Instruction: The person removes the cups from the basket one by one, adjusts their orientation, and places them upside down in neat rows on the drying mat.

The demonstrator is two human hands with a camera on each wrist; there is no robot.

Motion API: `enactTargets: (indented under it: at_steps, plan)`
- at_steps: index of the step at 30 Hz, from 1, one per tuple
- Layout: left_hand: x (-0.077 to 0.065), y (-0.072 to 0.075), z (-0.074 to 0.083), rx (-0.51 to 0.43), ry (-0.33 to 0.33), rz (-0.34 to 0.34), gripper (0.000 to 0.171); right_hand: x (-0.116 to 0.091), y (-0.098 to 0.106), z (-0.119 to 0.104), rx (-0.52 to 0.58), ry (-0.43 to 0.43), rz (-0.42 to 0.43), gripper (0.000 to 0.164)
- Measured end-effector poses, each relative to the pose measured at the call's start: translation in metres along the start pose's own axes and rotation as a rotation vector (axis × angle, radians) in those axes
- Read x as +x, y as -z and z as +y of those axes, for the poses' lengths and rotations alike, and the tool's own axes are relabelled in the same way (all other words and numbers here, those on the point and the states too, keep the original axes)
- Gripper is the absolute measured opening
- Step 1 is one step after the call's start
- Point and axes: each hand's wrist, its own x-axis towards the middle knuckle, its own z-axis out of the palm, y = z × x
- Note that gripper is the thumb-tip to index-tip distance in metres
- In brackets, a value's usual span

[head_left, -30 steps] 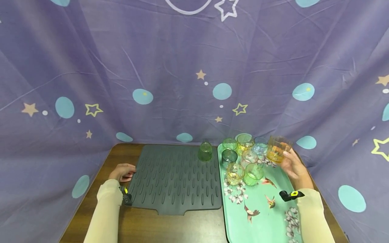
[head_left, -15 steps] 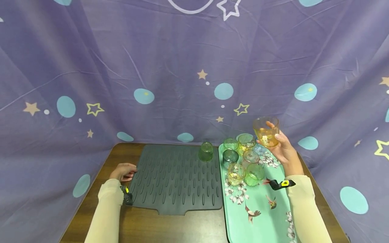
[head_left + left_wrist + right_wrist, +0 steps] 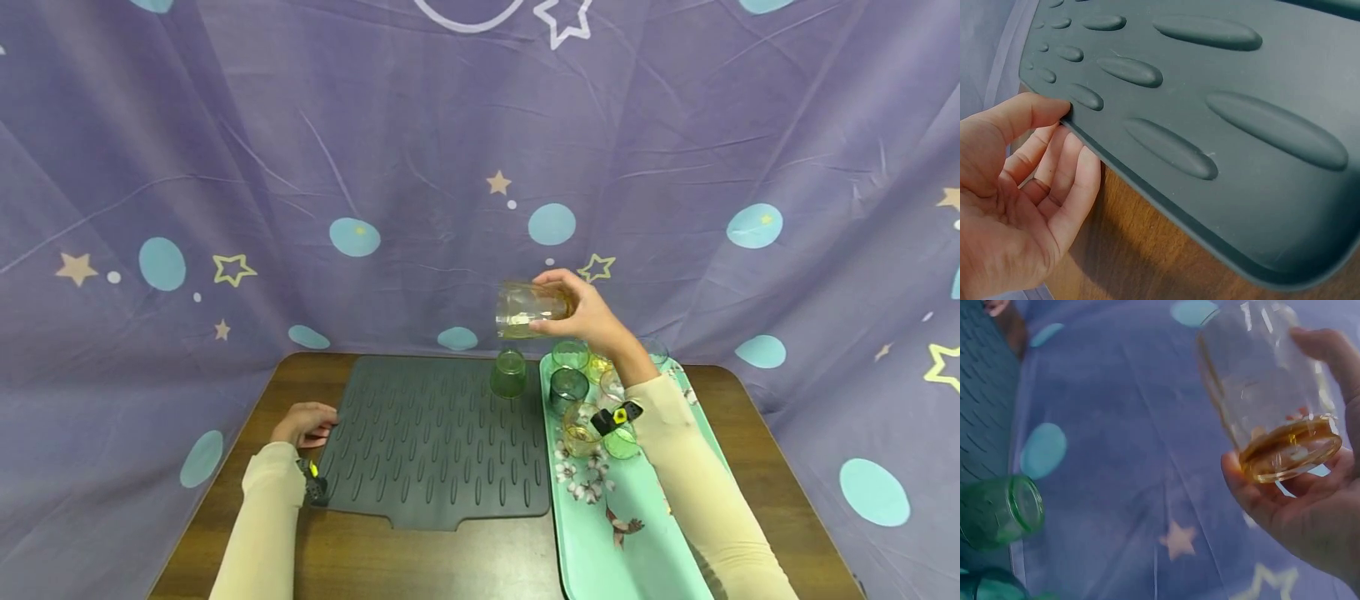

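Observation:
My right hand (image 3: 577, 312) grips an amber-tinted glass tumbler (image 3: 521, 311) near its base, tipped on its side in the air with the mouth to the left. In the right wrist view the fingers and thumb curl round the tumbler (image 3: 1272, 394). Just below it, a green glass (image 3: 508, 375) stands upside down at the far right corner of the dark grey drying mat (image 3: 420, 442). My left hand (image 3: 307, 423) pinches the mat's left edge, thumb on top and fingers beneath, plain in the left wrist view of the mat (image 3: 1166, 100).
A mint-green tray (image 3: 600, 550) with blossoms and birds lies right of the mat. Several coloured tumblers stand mouth up at its far end, among them a dark teal glass (image 3: 567, 392), partly behind my right forearm. A purple curtain (image 3: 420, 167) hangs behind the brown table (image 3: 420, 558).
My right hand has lifted the amber tumbler off the tray side, carried it left toward the mat and turned it from upright onto its side. The left hand stays put.

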Motion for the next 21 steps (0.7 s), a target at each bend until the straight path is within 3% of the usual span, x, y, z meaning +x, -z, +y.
enactTargets:
  at_steps: [4,11,15,21]
  plan:
    - [0.001,0.000,0.000,0.007,-0.002,-0.001,0.023,0.023,-0.030,0.003,-0.168,0.000,-0.076,0.065]
    - [0.002,-0.004,0.001,0.006,-0.009,0.016,0.031,0.054,-0.077,0.026,-0.589,0.011,-0.239,0.062]
    - [0.004,-0.004,0.000,0.006,-0.003,0.022,0.031,0.064,-0.100,0.040,-0.811,-0.047,-0.319,0.063]
    - [0.003,-0.002,-0.003,0.011,0.002,0.028,0.030,0.070,-0.126,0.065,-1.027,-0.148,-0.396,0.064]
